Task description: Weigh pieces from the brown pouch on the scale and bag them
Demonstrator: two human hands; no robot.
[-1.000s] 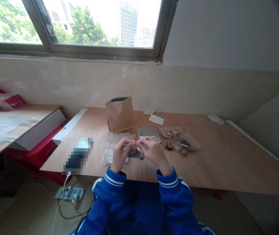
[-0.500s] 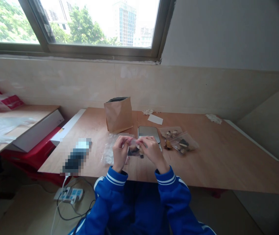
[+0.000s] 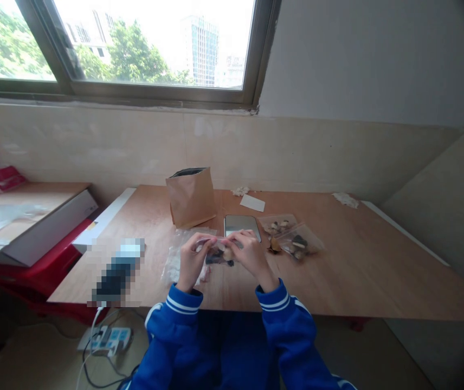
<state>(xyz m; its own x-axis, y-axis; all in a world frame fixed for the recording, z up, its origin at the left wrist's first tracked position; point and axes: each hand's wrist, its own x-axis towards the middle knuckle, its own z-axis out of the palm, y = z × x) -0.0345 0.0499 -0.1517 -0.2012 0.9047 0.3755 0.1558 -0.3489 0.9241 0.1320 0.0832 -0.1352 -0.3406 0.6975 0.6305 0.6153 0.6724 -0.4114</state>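
**Left hand (image 3: 191,262) and right hand (image 3: 252,255) pinch small clear plastic bag (image 3: 219,255), low centre of frame**

Both grips are closed to a tight pinch, thumbs and fingers of each hand on the bag's edges, with the hands almost meeting above it. The bag holds dark and tan chunks (too small to say what they are) and sits just above the light wood table (image 3: 358,265). Blue sleeves with white stripes (image 3: 179,303) run in from the bottom of the frame.

Under the L hand lies a flat, crinkled clear plastic bag (image 3: 176,264). Just past the R hand is a shiny grey rectangular slab (image 3: 242,226) (scale or tablet, can't tell). To its right, two overlapping clear bags w/ brown and tan pieces (image 3: 292,241) lie on the wood, a loose brown piece (image 3: 275,245) right beside them. Further back, upper centre of the table, stands a brown kraft-paper bag w/ dark lining (image 3: 190,197), upright, near a white rectangular card (image 3: 252,202). Left of the hands is a pixelated object (image 3: 118,271), unreadable.
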